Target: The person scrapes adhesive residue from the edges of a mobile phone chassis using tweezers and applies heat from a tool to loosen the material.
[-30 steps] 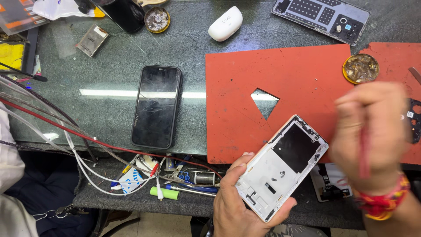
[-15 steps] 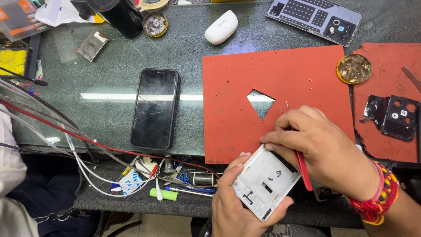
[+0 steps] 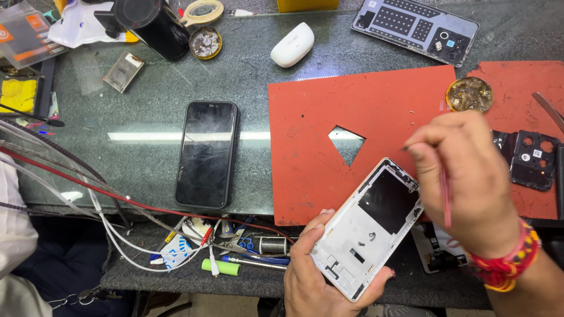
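Item: opened white phone frame (image 3: 369, 230), inner side up, with a black rectangular panel in its upper half and small parts on the pale lower half. It is tilted, top end toward the upper right, over the near edge of the bench.

Left hand (image 3: 320, 282): below and under the frame, cupped around its lower end, thumb on the left edge and fingertips curling up at the lower right edge. It grips the frame.

Right hand (image 3: 470, 176): just right of and above the frame's top corner, fingers pressed together and pinching a thin red tool (image 3: 445, 196), which runs down along the palm. The fingertips are near the frame's upper right corner; whether the tool's tip touches the frame cannot be told. A red and yellow thread band (image 3: 504, 264) circles the wrist.

Surroundings:
- Red mat (image 3: 329, 117) with a triangular cut-out, lying behind the frame; the frame's top overlaps its near edge.
- Black phone (image 3: 207, 154), screen up, left of the mat, well apart from both hands.
- Black camera-bezel part (image 3: 531, 158) on the mat, right of the right hand.
- Round tin (image 3: 469, 94) of small metal bits, just above the right hand.
- White earbud case (image 3: 292, 44) and grey back panel (image 3: 414, 28) at the far side.
- Tangle of cables (image 3: 106, 223) at the left front.
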